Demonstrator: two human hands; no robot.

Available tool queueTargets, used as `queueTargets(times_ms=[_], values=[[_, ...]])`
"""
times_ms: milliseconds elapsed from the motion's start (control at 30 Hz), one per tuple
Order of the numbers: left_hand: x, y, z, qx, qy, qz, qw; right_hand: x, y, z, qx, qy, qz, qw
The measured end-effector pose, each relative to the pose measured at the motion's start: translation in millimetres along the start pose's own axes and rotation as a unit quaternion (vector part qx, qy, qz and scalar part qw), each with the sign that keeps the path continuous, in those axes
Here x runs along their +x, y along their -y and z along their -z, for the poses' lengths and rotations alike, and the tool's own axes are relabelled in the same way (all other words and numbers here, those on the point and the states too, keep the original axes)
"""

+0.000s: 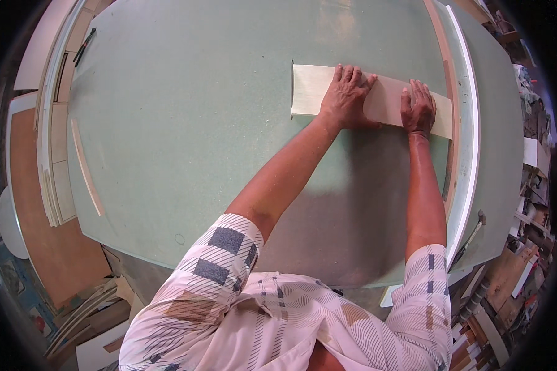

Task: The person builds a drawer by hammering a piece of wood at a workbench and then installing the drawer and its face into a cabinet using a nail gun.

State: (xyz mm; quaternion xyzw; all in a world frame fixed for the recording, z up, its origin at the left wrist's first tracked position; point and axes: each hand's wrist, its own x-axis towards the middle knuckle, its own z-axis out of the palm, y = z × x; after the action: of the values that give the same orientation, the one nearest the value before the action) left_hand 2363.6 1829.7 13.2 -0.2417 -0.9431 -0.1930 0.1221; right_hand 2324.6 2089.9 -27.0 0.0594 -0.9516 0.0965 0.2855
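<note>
A pale wooden board lies on the large green worktable, right of centre. Its left end meets a narrow dark slit in the tabletop, and its right end reaches a long brown wooden strip. My left hand spans the board, with the fingertips at the far edge and the thumb by the near edge. Farther right, my right hand rests on top of the board, fingers stretched out and thumb apart. The undersides of both hands are hidden.
A white-edged rail runs beside the brown strip. A thin wooden strip and a dark-handled tool lie at the table's left. A hammer-like tool lies at the right edge. Brown panels and offcuts surround the table.
</note>
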Motion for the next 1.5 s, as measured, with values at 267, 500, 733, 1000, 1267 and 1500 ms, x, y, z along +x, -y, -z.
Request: queueTargets(times_ms=[267, 500, 733, 1000, 1267, 1500], values=[[-0.5, -1.0, 0.4, 0.006, 0.01, 0.002, 1.0, -0.7, 0.0, 0.0, -0.011, 0.005, -0.002, 1.0], [-0.7, -1.4, 1.6, 0.013, 0.015, 0.003, 1.0, -0.1, 2.7, 2.3, -0.005, 0.008, -0.004, 1.0], [-1.6, -0.9, 2.0, 0.01, 0.005, 0.003, 1.0, 0.5, 5.6, 3.1, -0.006, 0.007, -0.006, 1.0], [-1.9, -1.5, 0.3, 0.005, 0.0, 0.01, 1.0, -0.5, 2.0, -0.4, 0.0, 0.005, -0.006, 1.0], [-0.8, -2.9, 0.9, 0.014, -0.005, 0.006, 1.0, 1.3, 3.4, -0.2, -0.004, 0.007, -0.013, 1.0], [-0.2, -7.4, 3.3, 0.015, -0.003, 0.008, 1.0, 3.8, 8.7, 7.2, -0.014, -0.005, -0.008, 1.0]])
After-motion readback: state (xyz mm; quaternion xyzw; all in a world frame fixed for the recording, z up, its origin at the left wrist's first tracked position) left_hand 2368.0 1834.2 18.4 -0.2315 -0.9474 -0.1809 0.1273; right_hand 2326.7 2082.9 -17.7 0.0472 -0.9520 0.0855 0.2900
